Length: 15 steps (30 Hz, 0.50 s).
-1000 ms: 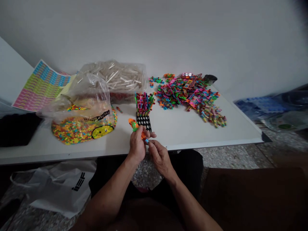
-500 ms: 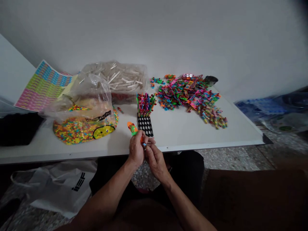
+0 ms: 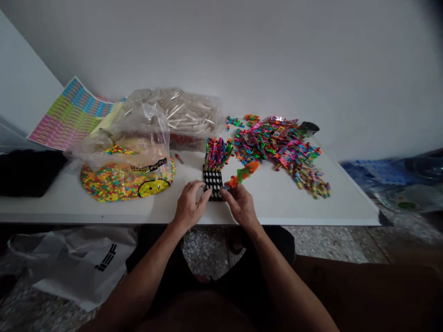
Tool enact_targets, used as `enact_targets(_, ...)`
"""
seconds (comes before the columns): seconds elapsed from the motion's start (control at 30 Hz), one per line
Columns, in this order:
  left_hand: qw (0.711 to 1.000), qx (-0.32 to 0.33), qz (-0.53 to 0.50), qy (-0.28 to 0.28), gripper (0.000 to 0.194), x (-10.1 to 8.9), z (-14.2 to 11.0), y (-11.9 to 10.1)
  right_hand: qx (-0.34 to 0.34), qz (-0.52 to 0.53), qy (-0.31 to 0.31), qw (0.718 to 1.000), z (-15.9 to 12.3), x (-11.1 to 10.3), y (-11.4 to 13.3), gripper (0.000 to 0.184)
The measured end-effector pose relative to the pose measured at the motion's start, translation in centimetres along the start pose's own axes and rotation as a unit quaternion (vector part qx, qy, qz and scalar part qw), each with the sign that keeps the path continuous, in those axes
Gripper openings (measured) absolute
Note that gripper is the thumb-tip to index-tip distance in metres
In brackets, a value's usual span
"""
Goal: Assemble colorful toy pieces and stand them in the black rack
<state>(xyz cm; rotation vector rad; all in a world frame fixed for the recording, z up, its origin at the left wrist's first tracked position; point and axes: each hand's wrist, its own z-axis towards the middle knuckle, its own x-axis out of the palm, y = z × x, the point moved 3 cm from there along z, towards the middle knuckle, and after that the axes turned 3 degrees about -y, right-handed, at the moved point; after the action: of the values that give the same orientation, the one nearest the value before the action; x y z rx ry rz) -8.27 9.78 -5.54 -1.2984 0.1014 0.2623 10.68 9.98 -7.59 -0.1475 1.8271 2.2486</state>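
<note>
My right hand pinches the lower end of an orange and green toy skateboard, which leans up and to the right. A small blue and white bit shows by the fingertips. Just left of it is a black rack with rows of holes. Several upright colourful toy skateboards stand in the rack's far rows. My left hand is at the rack's left side, thumb and fingers apart, holding nothing. Whether its fingertips touch the rack I cannot tell.
A bag of small coloured candies lies left, before a bag of clear tubes. One small tube lies alone. A large pile of toy skateboards covers the right. A sticker sheet and black cloth lie far left.
My hands have parted from their shared hold near the table edge and moved forward to the rack. The toy skateboard has passed to my right hand alone, and my left hand has opened.
</note>
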Motion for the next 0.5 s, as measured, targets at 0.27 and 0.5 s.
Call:
enact_targets(0.27, 0.995, 0.044, 0.088, 0.0, 0.018, 0.0, -0.6, 4.0, -0.036, -0.139, -0.005, 0.99, 5.0, 3.4, -0.7, 0.039)
enact_targets(0.5, 0.997, 0.028, 0.069, -0.014, 0.027, -0.3, -0.9, 3.9, -0.044, -0.156, -0.008, 0.987, 4.8, 3.8, -0.4, 0.04)
